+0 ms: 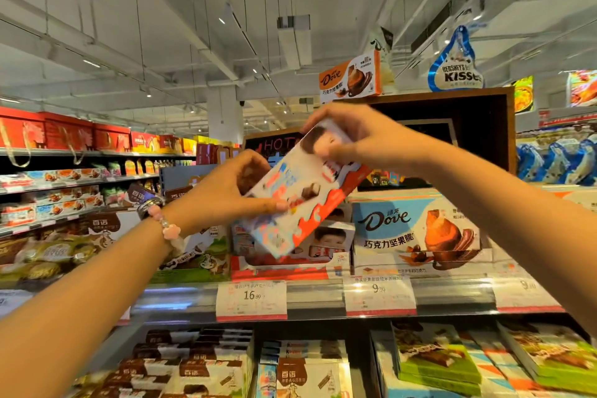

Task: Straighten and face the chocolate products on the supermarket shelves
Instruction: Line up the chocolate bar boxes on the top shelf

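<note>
From the head view, I am seeing both hands raised in front of the shelves, holding one Kinder box (300, 194) in the air. The box is tilting, its upper end toward the right and its lower end down toward the left, and it is blurred, so I cannot read the print well. My left hand (226, 194) is gripping the box's left edge, thumb lying along the front face and the other fingers curling behind it. A bead bracelet (163, 220) is sitting on that wrist. My right hand (358, 139) is pinching the box's upper end, fingers (326, 152) bent over the front face near the printed picture.

The box is hanging just in front of the upper shelf (316, 296), above a Kinder tray (290, 255) that is holding more of the same boxes. Just beside the tray, to the right, a Dove carton (416, 233) is standing face forward. Price tags (251, 300) are lining the shelf rail. Below, on the lower shelf, brown-and-white boxes (200, 365) are lying stacked on the left and green boxes (436, 362) on the right. A second Dove box (350, 79) is sitting on top of the dark display, possibly leaning a little.
</note>
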`<state>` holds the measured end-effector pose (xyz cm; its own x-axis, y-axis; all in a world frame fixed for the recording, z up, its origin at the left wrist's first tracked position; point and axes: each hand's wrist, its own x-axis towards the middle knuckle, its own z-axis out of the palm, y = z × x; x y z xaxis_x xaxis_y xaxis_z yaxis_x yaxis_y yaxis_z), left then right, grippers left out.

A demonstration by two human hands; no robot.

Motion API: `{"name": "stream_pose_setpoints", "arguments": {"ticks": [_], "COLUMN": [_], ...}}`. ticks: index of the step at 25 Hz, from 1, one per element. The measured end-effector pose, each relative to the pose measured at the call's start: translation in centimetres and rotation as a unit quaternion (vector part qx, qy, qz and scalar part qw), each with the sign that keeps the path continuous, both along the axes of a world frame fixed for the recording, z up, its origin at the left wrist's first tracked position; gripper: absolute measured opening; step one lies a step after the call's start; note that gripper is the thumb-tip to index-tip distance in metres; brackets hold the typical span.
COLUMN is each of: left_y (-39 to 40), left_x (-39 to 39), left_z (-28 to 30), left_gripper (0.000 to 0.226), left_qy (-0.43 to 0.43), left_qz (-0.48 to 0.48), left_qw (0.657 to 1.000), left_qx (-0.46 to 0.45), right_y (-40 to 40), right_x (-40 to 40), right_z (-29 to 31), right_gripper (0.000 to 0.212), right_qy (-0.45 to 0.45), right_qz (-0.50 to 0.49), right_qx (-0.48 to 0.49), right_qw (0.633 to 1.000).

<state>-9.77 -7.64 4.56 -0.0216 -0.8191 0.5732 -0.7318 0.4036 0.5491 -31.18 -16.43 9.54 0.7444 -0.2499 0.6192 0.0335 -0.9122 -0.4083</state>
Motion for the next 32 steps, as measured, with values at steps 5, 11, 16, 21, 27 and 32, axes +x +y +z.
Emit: {"name": "stream_pose_setpoints", "arguments": {"ticks": [5,11,16,21,27,32], "left_y": [-0.9,-1.8,-2.2,-2.4,-2.6,-2.7], "left_x": [0.4,-0.1,0.3,0.4,0.8,0.8], "left_z": [0.0,-0.4,-0.2,-0.3,-0.4,-0.5], "left_gripper": [0.075,0.035,0.035,0.031,0.034,0.051], "left_qy": [-0.16,-0.3,-0.288,-0.328,-0.313,-0.287], "left_qz": [0.078,0.091,0.057,0.075,0.063,0.072], "left_qw": [0.982,0.948,0.953,0.939,0.946,0.955], "left_qx": [0.054,0.047,0.075,0.063,0.048,0.033], "right_y": [-1.6,-2.8,-3.7,-5.0,-7.0,-7.2], "right_x": [-2.9,-1.6,-0.6,-0.3,1.3,3.3], "right_z": [1.9,-0.4,-1.0,-1.5,-1.4,-1.1], "right_gripper": [0.032,0.028,0.025,0.021,0.029,0.026], "right_qy": [-0.252,-0.217,-0.306,-0.229,-0.134,-0.084], "right_qz": [-0.058,-0.117,-0.128,-0.117,-0.085,-0.072], "right_qx": [0.093,-0.041,-0.038,-0.038,0.07,0.121], "right_qw": [0.961,0.968,0.943,0.966,0.985,0.986]}}
